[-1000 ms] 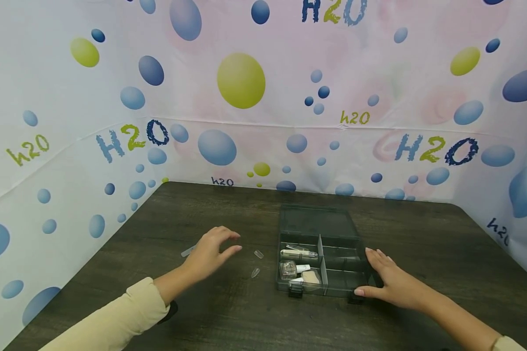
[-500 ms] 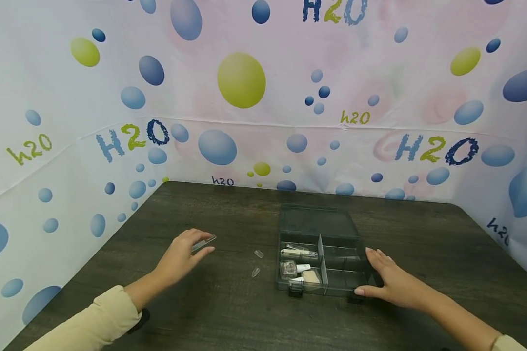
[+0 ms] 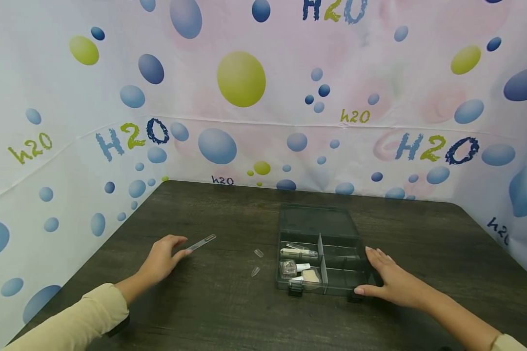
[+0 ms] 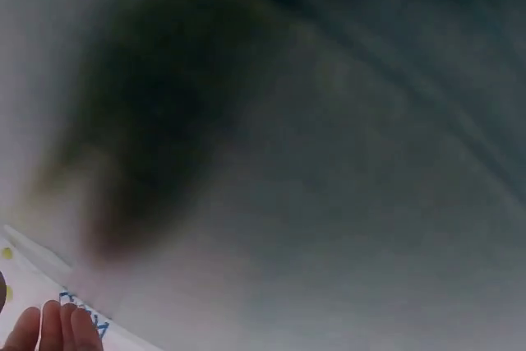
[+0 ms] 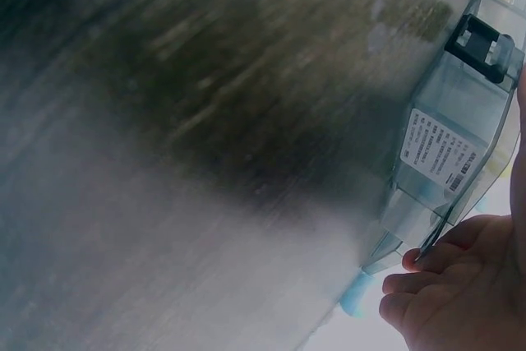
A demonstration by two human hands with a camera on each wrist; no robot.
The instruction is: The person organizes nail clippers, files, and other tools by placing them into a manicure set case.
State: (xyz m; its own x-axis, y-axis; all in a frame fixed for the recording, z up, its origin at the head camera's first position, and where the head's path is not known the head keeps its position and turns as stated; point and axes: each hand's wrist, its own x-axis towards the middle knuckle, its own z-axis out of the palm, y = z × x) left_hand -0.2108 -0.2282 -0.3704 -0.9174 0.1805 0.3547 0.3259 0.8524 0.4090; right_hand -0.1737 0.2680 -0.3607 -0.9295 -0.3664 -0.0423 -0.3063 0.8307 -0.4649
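My left hand (image 3: 157, 261) is low over the table at the left, thumb and index finger apart. Its thumb tip reaches the near end of a slim clear plastic stick (image 3: 203, 241); whether they touch I cannot tell. The left wrist view shows several straight fingers (image 4: 51, 326) and mostly blur. My right hand (image 3: 395, 282) rests against the right side and front corner of a grey see-through compartment box (image 3: 344, 291), its lid (image 3: 318, 220) tipped back. In the right wrist view my fingers (image 5: 440, 273) lie relaxed against the box's end.
Two small clear pieces like false nail tips (image 3: 258, 253) lie between stick and box. Inside the box's left compartments are a glittery square bottle (image 3: 288, 269), a cream-coloured piece (image 3: 310, 277) and a slim pale tool (image 3: 298, 253). A patterned sheet (image 3: 241, 146) hangs behind the dark table (image 3: 219, 312).
My left hand has moved left and toward me along the stick, uncovering more of it. The stick seems to lie where it was. My right hand and the box have stayed in place.
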